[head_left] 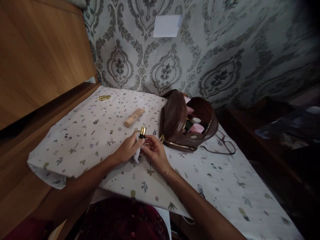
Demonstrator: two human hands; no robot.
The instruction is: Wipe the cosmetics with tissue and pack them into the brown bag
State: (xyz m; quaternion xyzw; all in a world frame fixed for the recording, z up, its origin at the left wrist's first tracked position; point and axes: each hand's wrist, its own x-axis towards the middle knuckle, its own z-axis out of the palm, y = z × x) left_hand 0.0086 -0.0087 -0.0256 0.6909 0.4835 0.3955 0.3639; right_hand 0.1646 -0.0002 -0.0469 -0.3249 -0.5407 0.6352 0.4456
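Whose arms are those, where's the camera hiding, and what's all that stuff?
No robot here! These are a person's own bare hands. The camera sits on their head, so you see what's in front of them, looking down.

The left hand holds a white cloth and a small gold-topped item; the right hand has its fingers close against them.

On the patterned tablecloth lie a beige tube, another small gold item, glasses and an open brown bag with things inside.

The only view looks from the person's head, forward and down at near range, with the left hand (128,147) and right hand (157,154) near its centre, the tabletop (83,141) spread around them and the patterned wall (191,45) across the top.
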